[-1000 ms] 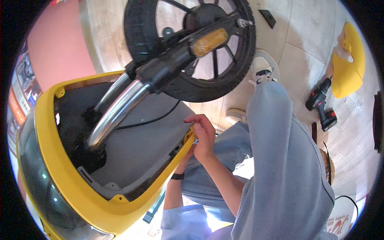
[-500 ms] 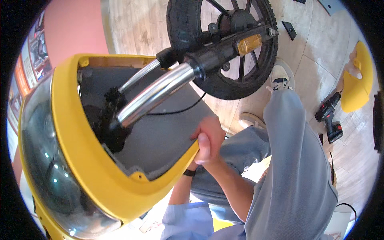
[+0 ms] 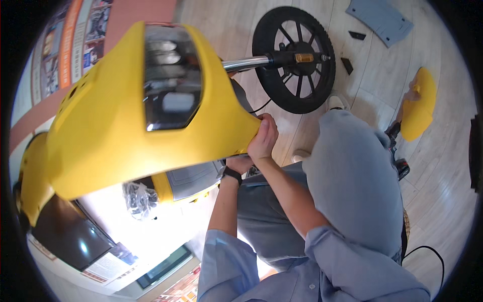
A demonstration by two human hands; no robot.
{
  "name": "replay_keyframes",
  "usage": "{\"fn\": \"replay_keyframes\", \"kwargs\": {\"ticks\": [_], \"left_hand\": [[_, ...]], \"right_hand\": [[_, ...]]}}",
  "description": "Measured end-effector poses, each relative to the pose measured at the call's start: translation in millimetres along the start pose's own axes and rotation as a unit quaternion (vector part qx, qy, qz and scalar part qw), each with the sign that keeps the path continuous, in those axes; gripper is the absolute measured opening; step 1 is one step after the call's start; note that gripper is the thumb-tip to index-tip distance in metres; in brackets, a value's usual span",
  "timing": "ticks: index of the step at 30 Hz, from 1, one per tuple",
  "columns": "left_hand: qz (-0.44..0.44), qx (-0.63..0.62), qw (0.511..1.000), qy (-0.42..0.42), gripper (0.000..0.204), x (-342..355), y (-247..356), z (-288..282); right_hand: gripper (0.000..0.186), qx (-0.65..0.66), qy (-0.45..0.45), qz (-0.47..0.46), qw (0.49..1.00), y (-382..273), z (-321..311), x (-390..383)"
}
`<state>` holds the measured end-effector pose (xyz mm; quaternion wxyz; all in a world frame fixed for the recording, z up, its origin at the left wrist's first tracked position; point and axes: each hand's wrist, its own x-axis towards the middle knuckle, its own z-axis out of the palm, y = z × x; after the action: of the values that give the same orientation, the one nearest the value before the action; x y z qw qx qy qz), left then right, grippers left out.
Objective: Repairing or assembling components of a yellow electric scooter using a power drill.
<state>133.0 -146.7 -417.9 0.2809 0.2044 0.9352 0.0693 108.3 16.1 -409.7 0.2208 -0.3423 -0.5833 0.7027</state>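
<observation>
A yellow vehicle front fairing (image 3: 110, 136) with a clear headlight lens (image 3: 173, 75) fills the left side. My right hand (image 3: 265, 137) is closed around its near right corner, thumb on the outer face. Just below that edge is my left hand (image 3: 240, 163), with a dark band on the wrist; its fingers are hidden by the fairing. From behind the fairing a chrome fork tube (image 3: 246, 64) reaches to a black spoked wheel (image 3: 294, 59) with an orange reflector. A thin black cable (image 3: 262, 107) hangs between them.
On the wood-look floor lie a curved yellow panel (image 3: 420, 105), a grey panel (image 3: 380, 20) and two small black pieces (image 3: 347, 65). A cordless drill (image 3: 401, 167) is partly hidden by my knee. Under the fairing are a grey seat-like part (image 3: 193, 180) and a clear plastic bag (image 3: 141, 200).
The fairing's outer face and lens now show, where its open inside and the fork showed before. The view has also shifted. My right hand stays on the fairing's corner.
</observation>
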Motion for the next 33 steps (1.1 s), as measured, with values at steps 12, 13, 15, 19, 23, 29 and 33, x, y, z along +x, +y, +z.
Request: {"fn": "replay_keyframes", "kwargs": {"ticks": [12, 13, 15, 19, 23, 29, 33], "left_hand": [[-0.035, -0.477, 0.839, 0.259, 0.081, -6.1, 82.5, -72.3], [-0.099, -0.595, 0.774, 0.194, 0.077, -11.0, 89.1, -77.2], [-0.109, -0.732, 0.630, 0.234, 0.062, -17.4, 64.8, -76.0], [-0.174, -0.756, 0.524, 0.351, 0.054, 30.3, 100.2, -81.4], [-0.258, -0.497, 0.595, 0.576, 0.056, 56.4, 74.8, -54.2], [-0.203, -0.546, 0.568, 0.581, 0.062, 65.9, 106.9, -64.5], [-0.206, -0.534, 0.567, 0.592, 0.060, 67.9, 109.2, -60.6]], "right_hand": [[0.029, -0.198, -0.090, -0.012, 0.976, -61.7, 0.7, 44.1], [0.026, -0.232, -0.106, 0.004, 0.967, -55.6, -1.5, 52.4], [0.030, -0.223, -0.094, -0.013, 0.970, -57.1, 2.3, 40.4], [0.039, 0.073, -0.052, 0.067, 0.994, 8.8, -15.3, 110.1], [0.041, 0.124, -0.072, 0.059, 0.988, -38.2, 10.1, 38.0], [0.035, 0.012, -0.029, -0.031, 0.999, -32.6, 1.9, 47.7], [0.031, 0.197, -0.034, 0.022, 0.979, -34.9, 10.8, 38.6]]}}
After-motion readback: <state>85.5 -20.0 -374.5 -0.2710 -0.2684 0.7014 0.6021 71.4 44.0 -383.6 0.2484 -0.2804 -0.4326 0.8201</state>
